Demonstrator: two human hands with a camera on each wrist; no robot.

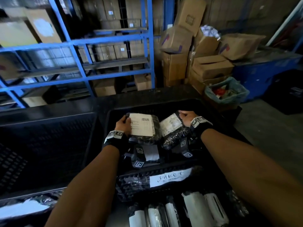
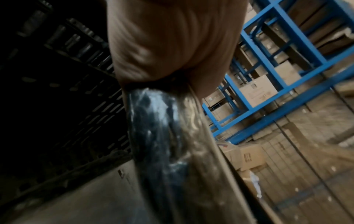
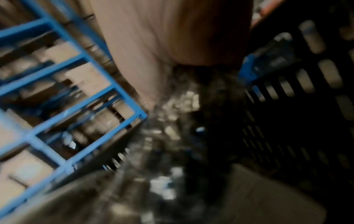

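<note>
Two black plastic-wrapped parcels with white shipping labels are inside a black slotted crate (image 1: pixel 114 112). My left hand (image 1: pixel 122 124) grips the left parcel (image 1: pixel 144 126) at its left edge, thumb on the label. My right hand (image 1: pixel 186 117) grips the top corner of the right parcel (image 1: pixel 172 128), which tilts. In the left wrist view the palm (image 2: pixel 172 45) presses against glossy black wrap (image 2: pixel 162 136). The right wrist view is blurred; the palm (image 3: pixel 172 37) sits on crinkled wrap (image 3: pixel 172 128). Fingertips are hidden in both wrist views.
A paper label reading "PAKET" (image 1: pixel 170 176) is on the crate's near wall. Several rolled white-and-black parcels (image 1: pixel 180 210) lie in front. Another black crate (image 1: pixel 41 145) stands to the left. Blue shelving (image 1: pixel 82 41) with cartons, stacked boxes (image 1: pixel 209 68) and a lined bin (image 1: pixel 227 90) stand behind.
</note>
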